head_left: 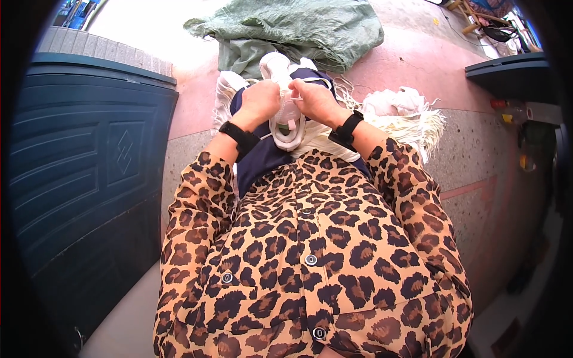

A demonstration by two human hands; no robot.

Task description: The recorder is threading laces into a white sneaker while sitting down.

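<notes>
A white sneaker (287,135) rests on my lap, its toe pointing away from me and its opening toward me. My left hand (260,100) is closed in a fist at the left side of the shoe's lacing; what its fingers hold is hidden. On the other side, my right hand (318,102) pinches a thin white shoelace (296,98) between thumb and fingertips. Both wrists wear black bands. Loose white laces (322,142) lie over my dark blue trousers (262,161), beneath and beside the shoe.
A heap of cream-white laces (412,127) with white items (394,101) on it lies at my right. Beyond my knees a green woven sack (298,33) is spread on the floor. A dark blue panelled door (89,149) stands close on the left, and a dark ledge (504,74) at the right.
</notes>
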